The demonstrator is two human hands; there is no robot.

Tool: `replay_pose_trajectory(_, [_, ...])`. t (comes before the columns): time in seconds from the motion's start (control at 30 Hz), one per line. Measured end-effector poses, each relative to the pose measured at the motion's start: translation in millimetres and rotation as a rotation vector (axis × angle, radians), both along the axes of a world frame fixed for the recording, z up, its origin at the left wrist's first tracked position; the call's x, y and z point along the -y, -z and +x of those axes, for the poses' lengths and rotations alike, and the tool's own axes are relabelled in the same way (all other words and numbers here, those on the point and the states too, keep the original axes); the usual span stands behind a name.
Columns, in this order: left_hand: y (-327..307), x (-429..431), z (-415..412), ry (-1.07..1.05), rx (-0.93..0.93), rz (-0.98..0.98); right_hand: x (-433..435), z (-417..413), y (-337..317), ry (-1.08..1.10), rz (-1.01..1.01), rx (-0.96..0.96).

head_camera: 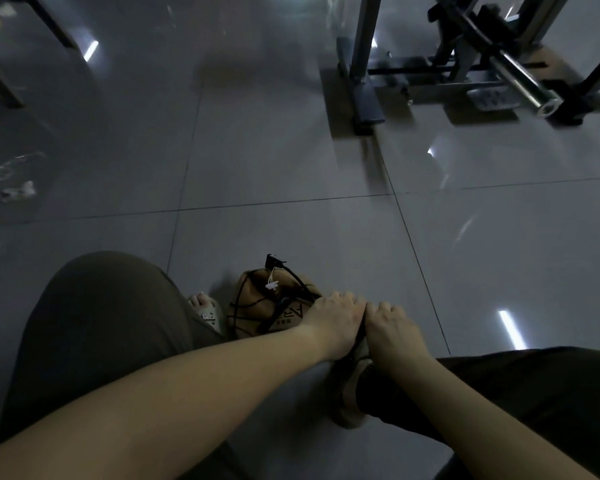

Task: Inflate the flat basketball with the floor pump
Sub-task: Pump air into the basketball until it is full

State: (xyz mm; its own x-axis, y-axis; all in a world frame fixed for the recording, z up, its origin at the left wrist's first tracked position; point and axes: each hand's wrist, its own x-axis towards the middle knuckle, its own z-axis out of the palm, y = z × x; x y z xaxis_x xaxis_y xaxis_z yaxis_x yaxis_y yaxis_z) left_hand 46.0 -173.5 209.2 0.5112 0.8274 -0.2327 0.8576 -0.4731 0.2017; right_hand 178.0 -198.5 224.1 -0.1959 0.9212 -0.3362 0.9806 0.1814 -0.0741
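Far left, an olive-trousered knee (pixel 101 323), then a sandalled foot (pixel 205 311) just beside the flat basketball (pixel 253 306). Crumpled and tan, lying on the tiled floor (pixel 291 168), its right edge meeting the left hand (pixel 336 317). Across its top, a black hose (pixel 293 276) with a small white tag, leading toward the hands. Next, left hand and right hand (pixel 392 323) side by side and touching, knuckles up, fingers curled down over what looks like the pump handle, itself hidden beneath them. Between the wrists, only a dark sliver of the floor pump (pixel 360 341). Below, a tan shoe (pixel 347 400), probably pinning the base. Ball left of the grip, nearer the left hand. Stroke axis most likely straight up and down, so no sideways pull on the hose.
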Motion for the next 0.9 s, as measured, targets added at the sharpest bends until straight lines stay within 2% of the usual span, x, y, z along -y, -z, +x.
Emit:
replay_pose_trajectory(0.17, [-6.3, -1.9, 0.0, 0.072, -0.081, -0.041, 1.9, 1.2, -7.0, -0.027, -0.062, 0.002])
replay_pose_trajectory(0.27, [-25.9, -9.0, 2.1, 0.099, -0.111, -0.037, -0.3, 3.2, -30.3, 0.039, -0.055, -0.083])
replay_pose_trajectory(0.33, [-55.5, -22.7, 4.1, 0.068, 0.013, 0.031, -4.7, 10.0, -54.6, 0.088, 0.122, -0.154])
replay_pose_trajectory(0.43, [-109.0, -40.2, 1.0, 0.075, 0.257, 0.261, -11.3, 26.0, -92.4, 0.039, 0.506, -0.24])
replay_pose_trajectory(0.53, [-128.7, -36.6, -3.1, 0.13, 0.355, 0.439, -11.1, 26.7, -106.7, 0.021, 0.637, -0.269])
replay_pose_trajectory(0.6, [-114.3, -30.6, -1.3, 0.114, 0.287, 0.388, -9.8, 19.6, -93.1, 0.068, 0.566, -0.199])
replay_pose_trajectory(0.67, [-92.2, -28.2, 1.0, 0.085, 0.136, 0.277, -8.5, 12.3, -72.0, 0.109, 0.427, -0.127])
replay_pose_trajectory(0.77, [-66.1, -25.2, 2.3, 0.081, 0.022, 0.166, -7.7, 6.6, -49.2, 0.084, 0.262, -0.052])
replay_pose_trajectory(0.9, [-34.4, -21.9, 2.5, 0.106, -0.212, 0.139, -9.4, 0.7, -29.3, 0.047, 0.139, -0.046])
